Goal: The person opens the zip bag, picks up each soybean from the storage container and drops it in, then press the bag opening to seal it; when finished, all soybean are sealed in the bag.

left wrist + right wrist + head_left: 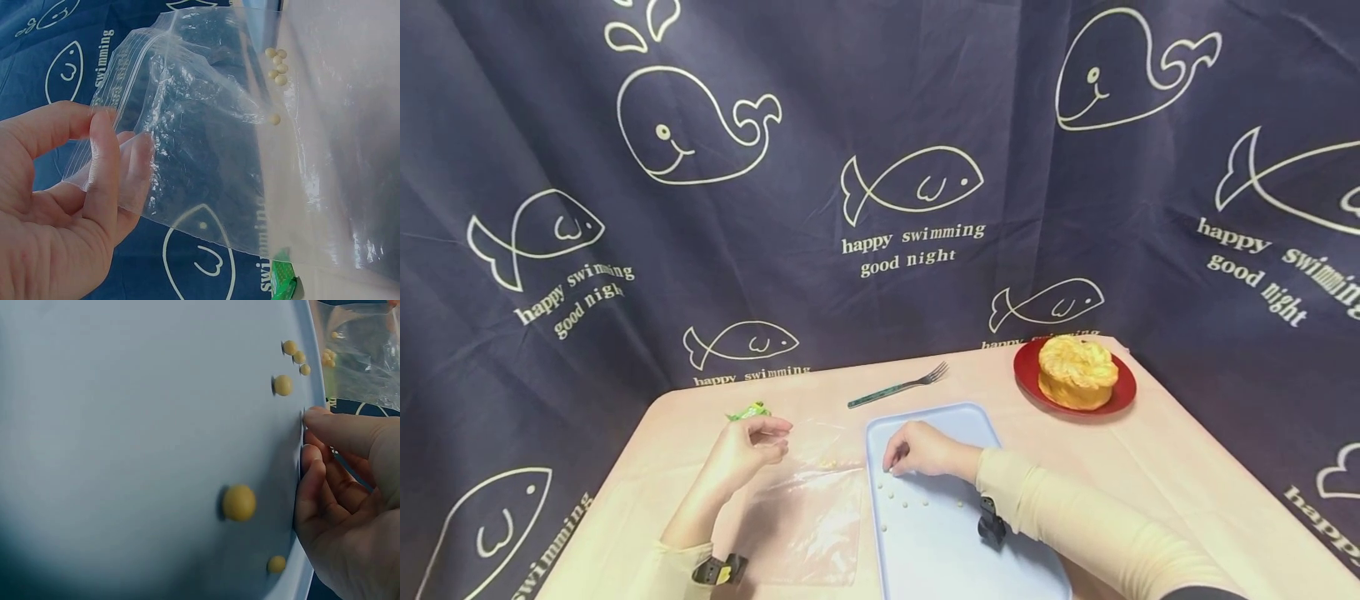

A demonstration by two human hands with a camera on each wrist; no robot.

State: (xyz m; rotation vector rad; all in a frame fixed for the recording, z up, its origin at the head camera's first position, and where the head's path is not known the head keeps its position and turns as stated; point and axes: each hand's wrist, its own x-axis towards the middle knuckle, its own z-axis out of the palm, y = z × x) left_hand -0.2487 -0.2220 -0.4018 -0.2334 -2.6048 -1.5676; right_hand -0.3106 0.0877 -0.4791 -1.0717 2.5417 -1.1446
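Note:
My left hand [748,446] pinches the zip edge of a clear zip-lock bag [206,144] between thumb and fingers, with the bag stretching to the right over the table. Several round, pale yellow soybeans [280,70] lie inside the bag. On the light blue tray [985,550], my right hand [925,450] reaches down near the left rim with thumb and fingers curled and fingertips at the tray's surface. I cannot tell whether a bean sits between those fingertips. Around it are several loose soybeans [239,502], spread along that side of the tray.
A fork [898,388] with a green handle lies behind the tray. At the back right, a red plate [1030,379] bears a round golden bread [1077,375]. A small green packet [751,411] lies beyond my left hand. A dark printed curtain [910,308] hangs behind the table.

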